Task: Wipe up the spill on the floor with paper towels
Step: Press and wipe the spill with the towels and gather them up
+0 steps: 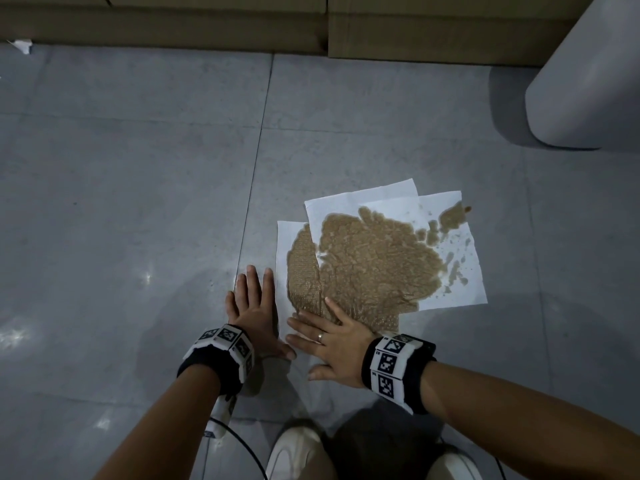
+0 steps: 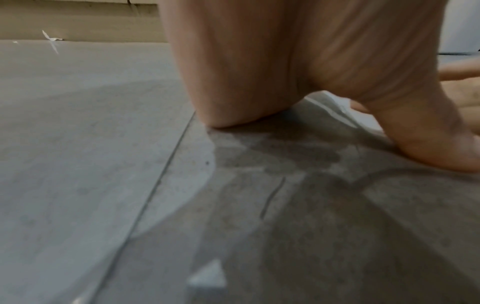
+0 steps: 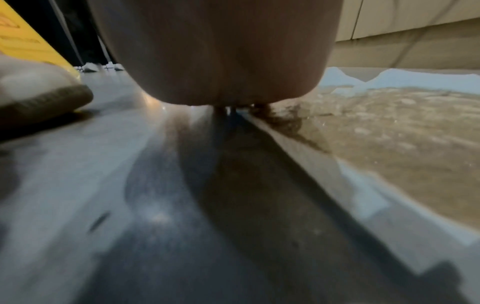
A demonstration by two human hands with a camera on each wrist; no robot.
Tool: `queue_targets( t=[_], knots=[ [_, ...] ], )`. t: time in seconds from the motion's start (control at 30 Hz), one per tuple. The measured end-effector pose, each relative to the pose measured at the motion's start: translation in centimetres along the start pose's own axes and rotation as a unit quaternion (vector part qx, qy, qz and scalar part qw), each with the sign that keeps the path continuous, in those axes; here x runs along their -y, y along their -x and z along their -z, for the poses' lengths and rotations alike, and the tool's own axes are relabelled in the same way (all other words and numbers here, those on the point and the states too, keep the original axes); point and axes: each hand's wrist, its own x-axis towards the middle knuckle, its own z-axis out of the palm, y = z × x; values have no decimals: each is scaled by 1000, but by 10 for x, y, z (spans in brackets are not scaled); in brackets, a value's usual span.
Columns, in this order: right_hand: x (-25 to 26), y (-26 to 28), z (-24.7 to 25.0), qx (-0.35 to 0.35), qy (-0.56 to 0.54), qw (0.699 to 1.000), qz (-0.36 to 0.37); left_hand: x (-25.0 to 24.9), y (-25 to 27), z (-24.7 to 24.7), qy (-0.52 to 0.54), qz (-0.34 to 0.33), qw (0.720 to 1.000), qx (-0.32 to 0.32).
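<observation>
Several white paper towels (image 1: 381,200) lie overlapped on the grey tile floor, soaked through by a large brown spill (image 1: 374,265). My right hand (image 1: 329,341) lies flat with spread fingers on the towels' near left corner, over the wet patch's edge. Just left of the towels, my left hand (image 1: 254,306) lies flat on the floor with straight fingers, its thumb by the towel's corner. In the right wrist view the palm (image 3: 215,61) presses down beside the wet brown towel (image 3: 389,127). The left wrist view has the palm (image 2: 246,72) on the tile, a white towel edge (image 2: 335,111) behind it.
Cardboard boxes (image 1: 173,26) line the far side. A pale rounded bin (image 1: 588,81) stands at the upper right. My white shoes (image 1: 298,452) and a black cable (image 1: 239,441) are near me. A yellow sign (image 3: 28,37) stands behind my shoe (image 3: 39,92).
</observation>
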Motion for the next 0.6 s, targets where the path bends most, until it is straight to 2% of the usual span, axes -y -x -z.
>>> queue_targets(
  t=[0.1,0.27,0.33,0.4,0.43,0.53,0.6],
  knots=[
    [1,3,7,-17,-29,999,-25,0,0,0,3,-2,1000,-1],
    [-3,5,3,2,-33,999,-16,0,0,-1,3,1,1000,-1],
    [-5,2,19,-29,-50,998,-31,0,-1,-1,3,2,1000,2],
    [-15,-5,40,-93,-57,991,-82,0,-2,-1,6,2,1000,3],
    [-23,-9,48,-103,-61,986,-117,0,-2,-2,6,3,1000,5],
    [-50,-22,65,-103,-61,974,-192,-1,-2,-2,6,6,1000,-3],
    [-61,-28,63,-72,-52,976,-198,0,-2,-4,3,6,1000,-10]
  ],
)
